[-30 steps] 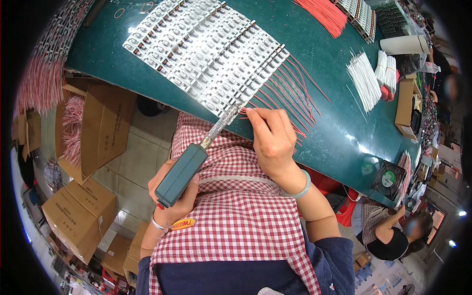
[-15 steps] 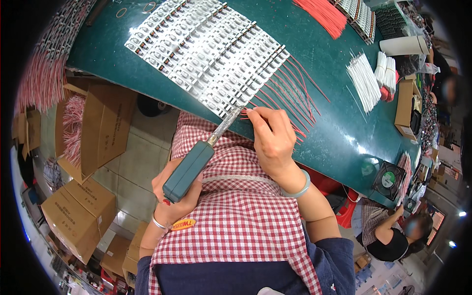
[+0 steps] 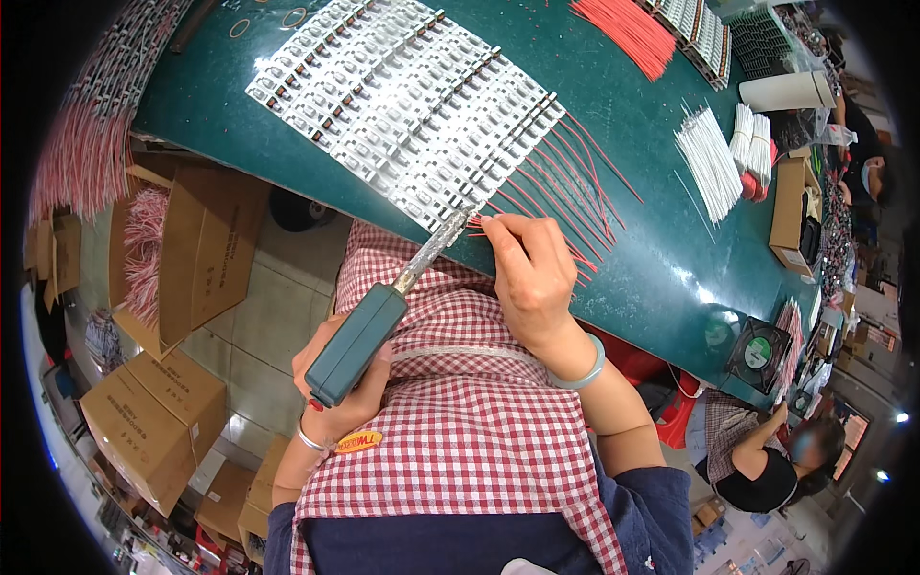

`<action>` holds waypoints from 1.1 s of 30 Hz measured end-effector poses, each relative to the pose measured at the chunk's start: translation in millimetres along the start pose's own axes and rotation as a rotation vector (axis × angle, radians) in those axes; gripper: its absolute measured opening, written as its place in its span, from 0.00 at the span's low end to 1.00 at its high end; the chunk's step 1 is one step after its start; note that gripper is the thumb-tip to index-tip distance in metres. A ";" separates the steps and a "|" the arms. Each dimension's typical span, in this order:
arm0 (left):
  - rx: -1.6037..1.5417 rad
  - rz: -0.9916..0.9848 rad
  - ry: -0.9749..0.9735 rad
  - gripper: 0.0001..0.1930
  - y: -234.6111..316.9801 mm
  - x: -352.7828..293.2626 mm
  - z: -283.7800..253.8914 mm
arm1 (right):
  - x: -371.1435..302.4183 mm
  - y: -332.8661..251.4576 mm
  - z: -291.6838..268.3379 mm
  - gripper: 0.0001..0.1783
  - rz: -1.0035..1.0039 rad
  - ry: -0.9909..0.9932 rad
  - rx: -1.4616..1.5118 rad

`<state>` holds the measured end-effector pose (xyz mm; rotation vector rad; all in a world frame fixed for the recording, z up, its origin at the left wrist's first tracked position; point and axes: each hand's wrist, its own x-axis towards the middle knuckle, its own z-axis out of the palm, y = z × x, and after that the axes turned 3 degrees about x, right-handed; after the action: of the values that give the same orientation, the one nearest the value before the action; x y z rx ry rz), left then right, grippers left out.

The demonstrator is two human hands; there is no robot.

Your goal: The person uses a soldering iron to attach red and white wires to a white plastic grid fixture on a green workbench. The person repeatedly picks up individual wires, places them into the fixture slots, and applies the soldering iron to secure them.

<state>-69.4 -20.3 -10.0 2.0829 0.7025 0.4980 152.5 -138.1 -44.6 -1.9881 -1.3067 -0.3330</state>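
My left hand point(image 3: 353, 418) is wrapped round the dark green handle of a soldering gun point(image 3: 360, 343). Its long metal barrel slants up to the near corner of a sheet of white circuit-board modules point(image 3: 407, 105) laid in rows. By that corner, my right hand point(image 3: 539, 278) pinches a red wire point(image 3: 476, 222) between thumb and forefinger, close to the gun's tip. Fingers and tip partly hide the wire's end. More red wires point(image 3: 565, 192) fan out rightward from the sheet's right edge over the green table.
The green table point(image 3: 661, 287) holds a red wire bundle point(image 3: 628, 34), white wires point(image 3: 707, 163) and a small black fan point(image 3: 757, 353). Cardboard boxes point(image 3: 216, 244) stand at left below the table edge. Wired strips point(image 3: 101, 115) hang over the far left. A co-worker point(image 3: 767, 455) sits at right.
The soldering gun's handle and my left hand have shifted slightly down and left, while the tip stays by the sheet's corner. My right hand has barely moved.
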 end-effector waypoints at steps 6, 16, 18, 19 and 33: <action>-0.011 0.026 0.003 0.11 1.9 1.0 -0.6 | 1.1 -3.2 -1.8 0.17 0.037 -0.008 0.013; -0.065 -0.082 0.012 0.14 -2.7 -10.5 -2.2 | -1.9 2.5 3.7 0.15 -0.024 0.076 0.051; -0.064 -0.081 0.010 0.13 -2.8 -11.2 -2.7 | -2.9 1.2 2.5 0.16 -0.032 0.079 0.053; -0.067 -0.080 0.012 0.13 -1.1 -10.2 -2.7 | -4.2 -0.4 1.4 0.16 -0.030 0.072 0.055; -0.022 -0.011 -0.005 0.11 6.4 -3.2 -4.6 | -9.1 -6.2 3.8 0.17 -0.012 0.035 0.055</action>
<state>-72.6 -22.6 -2.5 2.0581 0.7028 0.4919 142.3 -140.4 -49.8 -1.9216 -1.2928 -0.3329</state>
